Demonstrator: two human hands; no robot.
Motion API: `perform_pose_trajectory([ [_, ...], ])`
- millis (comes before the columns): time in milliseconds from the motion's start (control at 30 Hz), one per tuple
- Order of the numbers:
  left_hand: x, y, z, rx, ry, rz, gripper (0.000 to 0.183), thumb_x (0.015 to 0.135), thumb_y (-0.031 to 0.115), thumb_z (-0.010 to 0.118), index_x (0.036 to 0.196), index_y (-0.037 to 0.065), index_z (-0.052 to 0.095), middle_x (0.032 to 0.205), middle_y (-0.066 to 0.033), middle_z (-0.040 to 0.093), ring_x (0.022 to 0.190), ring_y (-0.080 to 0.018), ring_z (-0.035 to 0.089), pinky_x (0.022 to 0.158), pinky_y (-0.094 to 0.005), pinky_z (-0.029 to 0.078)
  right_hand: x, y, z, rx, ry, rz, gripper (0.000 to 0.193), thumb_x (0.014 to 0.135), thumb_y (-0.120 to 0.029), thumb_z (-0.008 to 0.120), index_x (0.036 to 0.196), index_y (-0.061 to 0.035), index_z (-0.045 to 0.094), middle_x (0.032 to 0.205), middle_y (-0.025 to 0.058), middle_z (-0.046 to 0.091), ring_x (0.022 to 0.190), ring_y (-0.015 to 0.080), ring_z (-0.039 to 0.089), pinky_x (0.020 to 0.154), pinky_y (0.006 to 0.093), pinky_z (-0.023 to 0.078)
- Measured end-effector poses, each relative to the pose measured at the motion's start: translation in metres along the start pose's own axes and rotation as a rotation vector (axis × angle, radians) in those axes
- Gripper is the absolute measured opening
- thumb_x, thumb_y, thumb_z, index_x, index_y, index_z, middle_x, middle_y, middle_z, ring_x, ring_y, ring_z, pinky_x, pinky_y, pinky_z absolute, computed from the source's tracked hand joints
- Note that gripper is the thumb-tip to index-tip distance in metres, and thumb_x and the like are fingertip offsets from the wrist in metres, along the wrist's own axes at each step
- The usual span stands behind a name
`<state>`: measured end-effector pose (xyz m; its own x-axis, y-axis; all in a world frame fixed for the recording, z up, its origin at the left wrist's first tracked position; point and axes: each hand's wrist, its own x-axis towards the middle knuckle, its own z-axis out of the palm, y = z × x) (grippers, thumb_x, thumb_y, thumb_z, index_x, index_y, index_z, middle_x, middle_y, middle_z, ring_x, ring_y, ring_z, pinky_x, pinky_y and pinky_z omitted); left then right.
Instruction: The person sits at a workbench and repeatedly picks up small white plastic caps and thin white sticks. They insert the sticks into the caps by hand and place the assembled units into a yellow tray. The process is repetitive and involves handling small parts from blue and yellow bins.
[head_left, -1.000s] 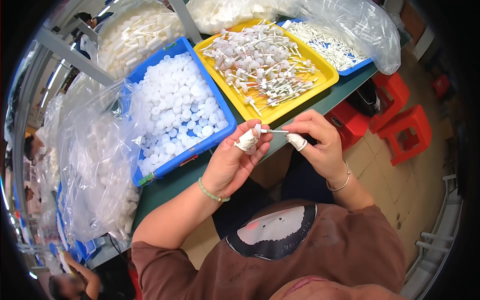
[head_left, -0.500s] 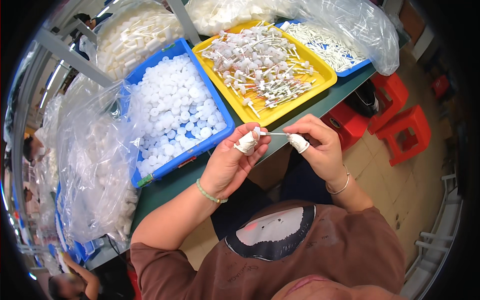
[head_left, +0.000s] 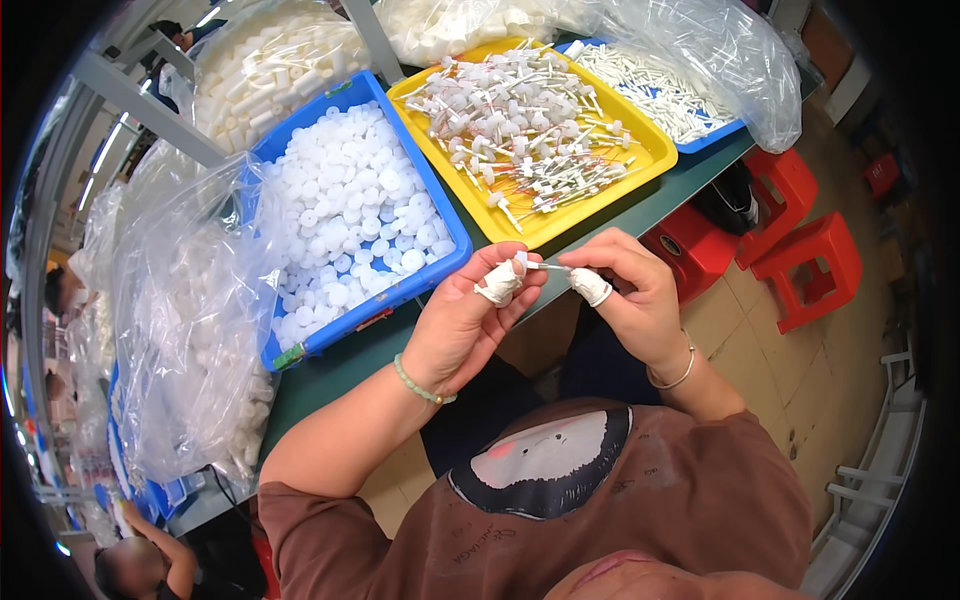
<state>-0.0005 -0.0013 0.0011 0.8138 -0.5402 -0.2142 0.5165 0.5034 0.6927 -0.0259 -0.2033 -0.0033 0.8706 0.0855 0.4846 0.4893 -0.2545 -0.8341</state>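
Note:
Between my two hands, just off the table's near edge, is a small white plastic piece with a thin stem [head_left: 545,265]. My left hand [head_left: 478,303] pinches its wider end between thumb and fingers. The thumb and forefinger of my right hand [head_left: 632,295] are closed on the thin end of the stem. White wrapping covers both thumbs. Beyond my hands, a yellow tray [head_left: 560,222] holds a heap of similar stemmed pieces with reddish wires. A blue tray [head_left: 455,235] nearest my left hand is filled with round translucent white plastic discs.
Another blue tray [head_left: 708,140] with small white tubes stands at the far right, partly under clear plastic bagging [head_left: 740,70]. Bags of white parts [head_left: 190,350] lie on the left. Red stools [head_left: 815,270] stand right of the green table [head_left: 330,395]. A person [head_left: 150,560] sits lower left.
My right hand has shifted slightly left, closer to the left hand, and less of the stem shows between them. The left hand has moved a little to the right.

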Motion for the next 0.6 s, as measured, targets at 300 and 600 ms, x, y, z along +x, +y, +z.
perform_pose_trajectory([
  [300, 0.001, -0.002, -0.002, 0.062, 0.014, -0.015, 0.027, 0.092, 0.013, 0.06, 0.116, 0.003, 0.055, 0.108, -0.0055, 0.061, 0.098, -0.0127, 0.062, 0.088, -0.024, 0.051, 0.005, -0.002, 0.011, 0.021, 0.02, 0.035, 0.03, 0.069, 0.005, 0.068, 0.098, -0.0051, 0.069, 0.081, 0.0073, 0.062, 0.07, 0.0207, 0.06, 0.061, 0.0284, 0.048],
  [600, 0.0, 0.002, -0.004, 0.032, -0.055, -0.079, 0.037, 0.095, 0.019, 0.053, 0.126, 0.0, 0.048, 0.118, -0.0105, 0.057, 0.104, -0.0163, 0.059, 0.093, -0.0281, 0.049, 0.038, 0.003, -0.003, -0.328, 0.065, -0.304, 0.026, 0.07, 0.006, 0.066, 0.094, -0.0057, 0.07, 0.083, 0.0094, 0.068, 0.075, 0.0234, 0.065, 0.066, 0.0312, 0.051],
])
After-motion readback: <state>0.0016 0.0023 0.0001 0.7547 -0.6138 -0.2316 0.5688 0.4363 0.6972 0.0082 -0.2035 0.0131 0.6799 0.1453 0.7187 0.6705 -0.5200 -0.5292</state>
